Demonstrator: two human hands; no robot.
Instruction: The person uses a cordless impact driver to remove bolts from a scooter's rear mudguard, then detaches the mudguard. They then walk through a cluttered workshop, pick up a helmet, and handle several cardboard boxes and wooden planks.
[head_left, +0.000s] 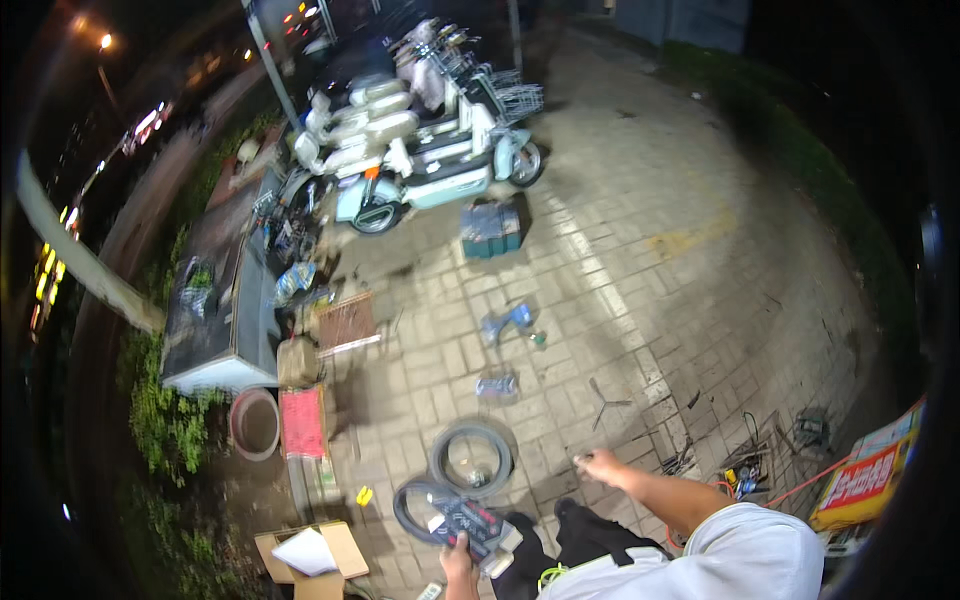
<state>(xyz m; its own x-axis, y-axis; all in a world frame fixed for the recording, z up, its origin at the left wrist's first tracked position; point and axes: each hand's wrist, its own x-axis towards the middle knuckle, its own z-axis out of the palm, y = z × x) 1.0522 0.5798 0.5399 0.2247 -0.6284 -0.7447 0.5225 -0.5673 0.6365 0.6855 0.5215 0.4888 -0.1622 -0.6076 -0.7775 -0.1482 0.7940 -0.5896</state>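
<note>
My left hand (459, 556), low in the middle, is closed on a dark printed box (472, 524) with red and white marks. A thin black ring (402, 512), like a tyre, shows beside and partly under that box. Just beyond them a larger black tyre (440, 462) lies flat on the paving, with a small object inside its ring. My right hand (600, 467) reaches forward above the paving, right of the tyre. Its fingers are drawn together at the tips; what they hold, if anything, is too small to make out.
Ahead lie a grey can-like object (496, 385), a blue power tool (508, 322) and a green toolbox (491, 232). Scooters (440, 185) stand behind. An open cardboard box (345, 550) is at lower left, near a red board (303, 422). Assorted tools (742, 478) lie at right.
</note>
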